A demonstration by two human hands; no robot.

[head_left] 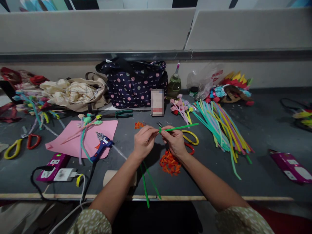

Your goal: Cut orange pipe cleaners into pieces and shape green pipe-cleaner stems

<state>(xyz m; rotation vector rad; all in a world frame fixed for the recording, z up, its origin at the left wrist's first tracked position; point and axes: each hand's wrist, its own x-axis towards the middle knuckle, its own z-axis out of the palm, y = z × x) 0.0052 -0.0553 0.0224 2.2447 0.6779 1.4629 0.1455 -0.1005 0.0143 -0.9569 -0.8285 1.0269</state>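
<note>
Both hands meet above the middle of the table, working on bright green pipe cleaners [183, 127]. My left hand [145, 140] is closed, pinching the green stems where they join; two long ends hang below it toward the table edge. Finger and thumb of my right hand [175, 139] are closed on the same green pipe cleaner, whose free end sticks out to the right. Under the right hand lies a pile of orange cut pieces [170, 162]. Scissors with yellow and red handles [191, 137] lie partly hidden behind that hand. A smaller heap of orange bits [139, 125] lies beyond the left hand.
A glue gun [103, 146] rests on pink paper [70, 129] at left, near a purple power strip [55, 165] with cables. Loose coloured pipe cleaners [220, 125] lie at right. A dotted bag [136, 84] and a phone [157, 102] stand behind.
</note>
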